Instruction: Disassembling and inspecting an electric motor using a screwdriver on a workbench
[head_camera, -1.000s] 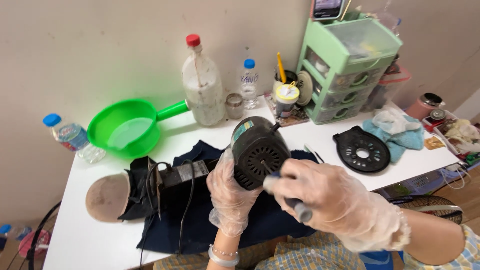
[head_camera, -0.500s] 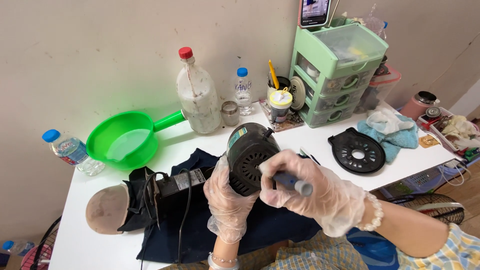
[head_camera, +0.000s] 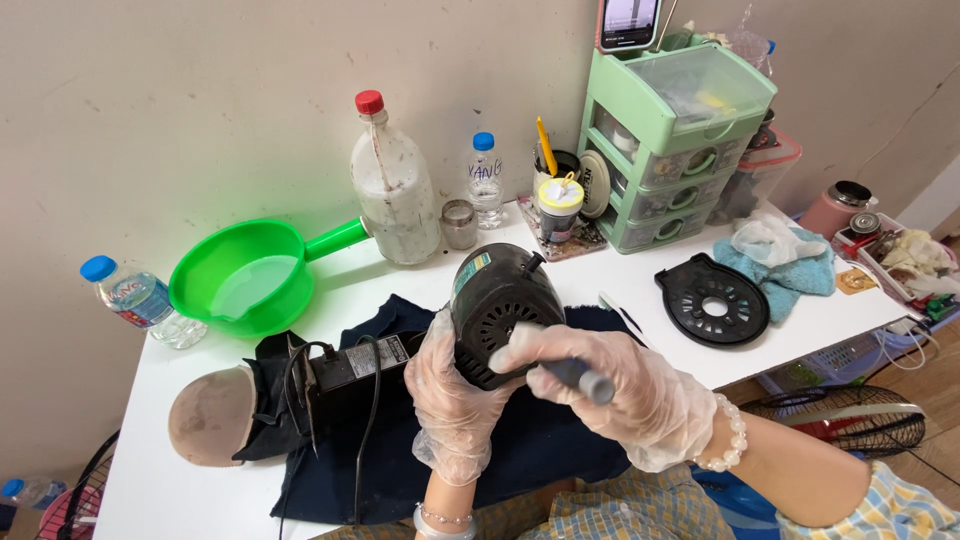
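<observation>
Left grip (head_camera: 455, 400) cradles the motor housing (head_camera: 503, 310), right grip (head_camera: 610, 385) clasps a screwdriver (head_camera: 575, 374); green ladle (head_camera: 250, 277) behind.

Motor housing (head_camera: 500, 310) black with a slotted grille, green label on top; both hands in clear gloves, tool handle (head_camera: 575, 375) dark blue, grey tip. Cloth (head_camera: 540, 450) dark navy on a white table (head_camera: 380, 285). Ladle (head_camera: 250, 275) and drawer unit (head_camera: 680, 140) green; round cover (head_camera: 712, 302) black, perforated.
</observation>
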